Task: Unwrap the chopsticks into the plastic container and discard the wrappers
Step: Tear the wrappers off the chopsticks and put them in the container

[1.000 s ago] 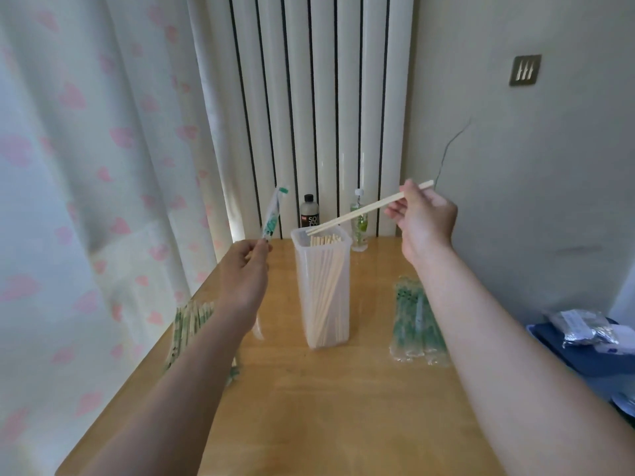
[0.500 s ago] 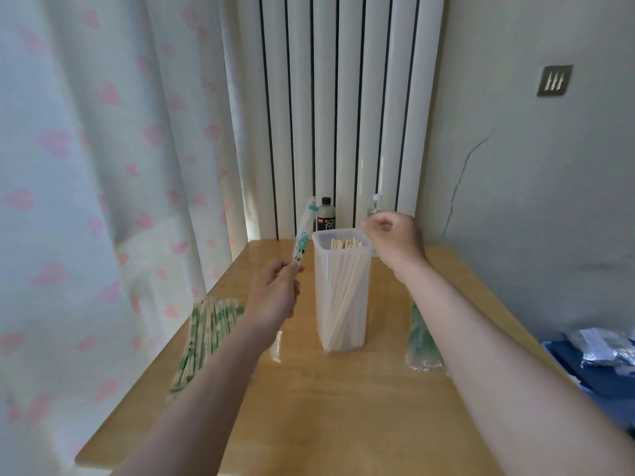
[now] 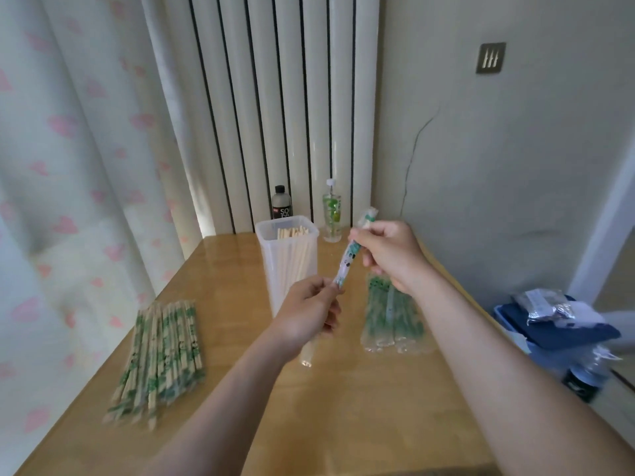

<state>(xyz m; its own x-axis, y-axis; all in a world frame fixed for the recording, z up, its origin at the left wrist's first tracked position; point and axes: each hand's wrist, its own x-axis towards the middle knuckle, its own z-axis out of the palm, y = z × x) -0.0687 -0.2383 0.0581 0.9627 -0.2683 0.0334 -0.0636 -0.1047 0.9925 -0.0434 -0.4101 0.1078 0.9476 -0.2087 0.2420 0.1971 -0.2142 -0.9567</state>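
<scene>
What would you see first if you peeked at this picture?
First, the left hand and right hand in the middle, both gripping one green-printed wrapper slanted above the table. Just behind stands a clear plastic container holding bare chopsticks, and a heap of wrapped chopsticks lies on the table's left side.

Wooden table (image 3: 343,413), container (image 3: 273,290), wrapped chopsticks (image 3: 161,355), wrappers (image 3: 393,324)
</scene>
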